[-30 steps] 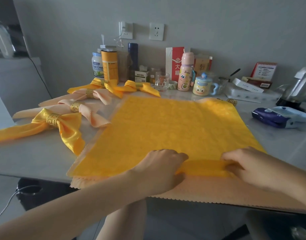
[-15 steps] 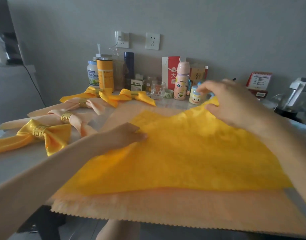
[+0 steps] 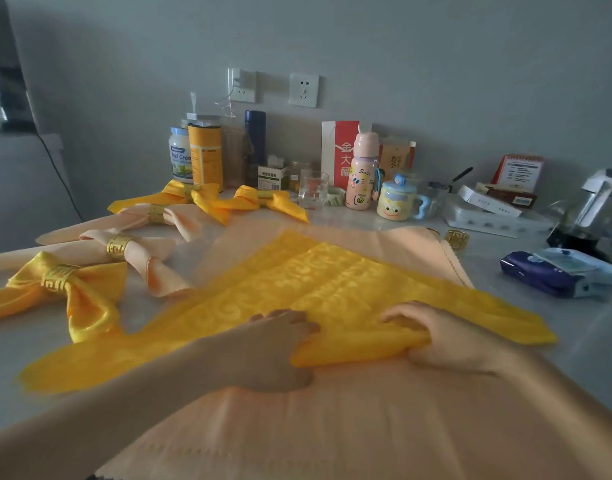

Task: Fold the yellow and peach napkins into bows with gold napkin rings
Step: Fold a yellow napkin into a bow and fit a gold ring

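A yellow napkin (image 3: pixel 332 289) lies folded with its point away from me, on top of a flat peach napkin (image 3: pixel 332 427). My left hand (image 3: pixel 277 344) and my right hand (image 3: pixel 446 337) both grip its thick near fold, fingers curled over the edge. Several finished bows with gold rings sit to the left: a yellow bow (image 3: pixel 72 285), two peach bows (image 3: pixel 131 251) (image 3: pixel 159 216), and two yellow bows at the back (image 3: pixel 193 197) (image 3: pixel 266 200). A loose gold napkin ring (image 3: pixel 457 239) stands past the peach napkin's far right corner.
Along the wall stand jars and bottles (image 3: pixel 204 154), a glass (image 3: pixel 313 190), a pink bottle (image 3: pixel 363 171) and a cartoon mug (image 3: pixel 396 199). A purple tissue pack (image 3: pixel 557 271) lies on the grey table (image 3: pixel 581 358) at right, with white boxes (image 3: pixel 488 209) behind it.
My right hand, which held the yellow napkin's far corner up, has come back down. Both hands are now at the near edge, and the napkin lies folded with a thick near fold.
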`<state>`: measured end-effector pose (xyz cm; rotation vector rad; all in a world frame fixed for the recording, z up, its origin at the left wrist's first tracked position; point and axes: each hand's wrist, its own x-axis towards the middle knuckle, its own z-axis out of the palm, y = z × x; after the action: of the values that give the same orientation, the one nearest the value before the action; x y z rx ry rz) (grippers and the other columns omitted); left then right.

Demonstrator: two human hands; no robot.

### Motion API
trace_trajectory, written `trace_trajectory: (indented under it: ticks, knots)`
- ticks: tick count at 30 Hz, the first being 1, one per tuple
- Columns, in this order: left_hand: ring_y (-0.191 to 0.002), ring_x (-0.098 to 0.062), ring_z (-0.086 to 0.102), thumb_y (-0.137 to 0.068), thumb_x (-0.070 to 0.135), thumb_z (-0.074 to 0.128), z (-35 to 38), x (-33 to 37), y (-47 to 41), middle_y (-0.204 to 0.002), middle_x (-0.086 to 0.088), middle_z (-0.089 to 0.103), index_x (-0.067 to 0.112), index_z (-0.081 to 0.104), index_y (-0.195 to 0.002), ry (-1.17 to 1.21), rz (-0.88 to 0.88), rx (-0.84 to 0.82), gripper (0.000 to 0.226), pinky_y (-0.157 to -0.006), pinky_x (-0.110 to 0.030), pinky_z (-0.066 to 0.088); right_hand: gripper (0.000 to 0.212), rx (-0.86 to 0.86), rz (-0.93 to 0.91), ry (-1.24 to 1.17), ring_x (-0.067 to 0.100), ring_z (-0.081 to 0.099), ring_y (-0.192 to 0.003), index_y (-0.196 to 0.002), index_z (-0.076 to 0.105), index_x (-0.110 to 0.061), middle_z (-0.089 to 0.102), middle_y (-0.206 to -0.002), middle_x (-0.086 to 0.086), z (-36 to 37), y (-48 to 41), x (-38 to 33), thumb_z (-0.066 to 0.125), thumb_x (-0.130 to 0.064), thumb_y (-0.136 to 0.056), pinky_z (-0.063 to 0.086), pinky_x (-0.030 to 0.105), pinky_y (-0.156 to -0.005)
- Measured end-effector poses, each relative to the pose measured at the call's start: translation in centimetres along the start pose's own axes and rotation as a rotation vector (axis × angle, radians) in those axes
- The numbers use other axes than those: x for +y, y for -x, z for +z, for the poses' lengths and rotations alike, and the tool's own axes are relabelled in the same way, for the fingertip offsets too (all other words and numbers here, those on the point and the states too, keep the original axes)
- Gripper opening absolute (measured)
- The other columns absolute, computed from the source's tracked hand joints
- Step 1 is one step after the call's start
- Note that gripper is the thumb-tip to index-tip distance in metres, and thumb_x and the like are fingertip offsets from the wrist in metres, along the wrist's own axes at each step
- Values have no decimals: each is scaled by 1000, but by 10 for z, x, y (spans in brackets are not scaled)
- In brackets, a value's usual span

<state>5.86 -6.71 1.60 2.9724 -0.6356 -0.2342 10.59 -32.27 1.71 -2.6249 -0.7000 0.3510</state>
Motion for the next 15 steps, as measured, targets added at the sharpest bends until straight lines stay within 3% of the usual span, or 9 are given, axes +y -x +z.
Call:
trace_trajectory:
  ticks: [2,5,8,10,12,13,15]
  knots:
    - [-139,-17,25,-92,30,46,3,-1,-2,-148,2,28,24,29,-144,-89,-1,40,55,-110,-33,29,47,160,-54,166,3,44,-117,-116,59,-26,52,-121,-13,5,-3,1,53,3,-79,32,8,-93]
    - [-129,-23,39,-91,11,37,8,0,-8,-137,-2,38,19,38,-135,-243,-18,107,45,-100,-39,40,46,232,-28,389,13,51,-107,-104,65,-21,57,-105,-7,3,-4,0,42,7,-76,42,26,-87]
    - [-134,-21,34,-92,5,33,14,8,-11,-146,-2,31,19,32,-141,-237,63,109,50,-104,-37,36,30,136,142,568,21,56,-86,-80,59,-18,57,-87,0,-10,14,-8,41,4,-73,41,34,-67]
    - [-139,-17,25,-93,4,32,13,14,-6,-152,0,22,22,25,-146,-205,125,62,56,-109,-34,30,22,-2,183,525,19,53,-71,-71,53,-19,55,-76,0,-17,30,-17,42,0,-74,38,34,-59]
    - [-143,-13,13,-96,12,35,5,16,3,-156,3,11,25,18,-148,-134,155,-66,56,-114,-32,21,19,-219,178,332,6,56,-77,-77,59,-37,60,-86,-11,-26,47,-26,56,-20,-85,46,26,-68]
    - [-144,-11,7,-99,24,39,-3,15,9,-157,7,6,28,15,-149,-70,132,-170,56,-116,-30,15,7,-322,190,231,-2,56,-86,-88,60,-46,60,-95,-22,-30,54,-30,64,-43,-84,47,17,-75]
    - [-142,-6,14,-90,58,41,-21,11,8,-154,15,15,34,24,-146,67,21,-314,64,-115,-25,14,46,-351,226,3,-16,53,-94,-100,59,-52,57,-99,-38,-39,60,-32,59,-74,-60,43,9,-81]
